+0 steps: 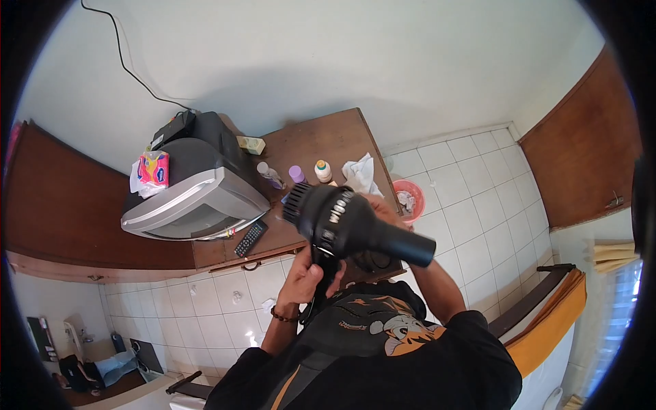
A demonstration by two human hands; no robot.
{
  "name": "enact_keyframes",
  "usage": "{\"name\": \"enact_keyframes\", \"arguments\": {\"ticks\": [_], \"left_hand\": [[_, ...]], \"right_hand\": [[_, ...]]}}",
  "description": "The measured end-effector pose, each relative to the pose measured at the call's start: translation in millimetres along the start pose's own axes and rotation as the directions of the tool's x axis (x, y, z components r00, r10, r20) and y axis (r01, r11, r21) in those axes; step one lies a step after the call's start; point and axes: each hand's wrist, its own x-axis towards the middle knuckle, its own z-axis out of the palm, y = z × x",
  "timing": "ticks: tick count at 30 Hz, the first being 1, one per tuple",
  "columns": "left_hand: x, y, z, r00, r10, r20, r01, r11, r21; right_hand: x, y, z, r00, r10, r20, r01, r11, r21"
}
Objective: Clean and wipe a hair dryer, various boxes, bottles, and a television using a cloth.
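A black hair dryer [348, 220] is held up in front of my chest, its nozzle pointing to the lower right. My left hand [307, 279] is wrapped around its handle, with a beaded bracelet on the wrist. My right hand [384, 210] is at the far side of the barrel, mostly hidden behind it; whether it grips the dryer does not show. Beyond the dryer, a white bottle with an orange cap [323, 171], a purple-capped container [296, 174], another bottle [270, 175] and a crumpled white cloth or tissue [361, 173] are on the wooden table [328, 128].
A television [205, 195] with a tissue pack [154, 169] on top stands at the left, beside a remote control [250, 239]. A power strip [250, 145] lies behind. A pink bin [417, 197] stands right of the table. A bed with an orange cover [548, 328] is at the lower right.
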Motion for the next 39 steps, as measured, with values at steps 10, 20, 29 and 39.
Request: {"name": "enact_keyframes", "arguments": {"ticks": [10,20,29,39], "left_hand": [[38.3,5.5,-22.6,0.932,0.262,-0.252,-0.162,0.919,0.360],[46.7,3.4,-19.4,0.890,0.342,-0.302,-0.037,0.714,0.699],[38.2,-7.3,-33.2,0.892,0.312,-0.328,-0.090,0.832,0.547],[39.3,-9.5,-26.4,0.984,0.173,0.039,-0.103,0.375,0.921]], "right_hand": [[-58.9,-16.7,68.4,0.960,0.220,0.175,0.026,0.551,-0.834],[-64.5,-63.6,68.3,0.980,0.020,0.197,0.185,0.266,-0.946],[-63.6,-93.4,62.9,0.974,0.011,0.228,0.221,0.200,-0.955],[-36.4,-134.0,35.6,0.949,-0.086,0.304,0.313,0.141,-0.939]]}}
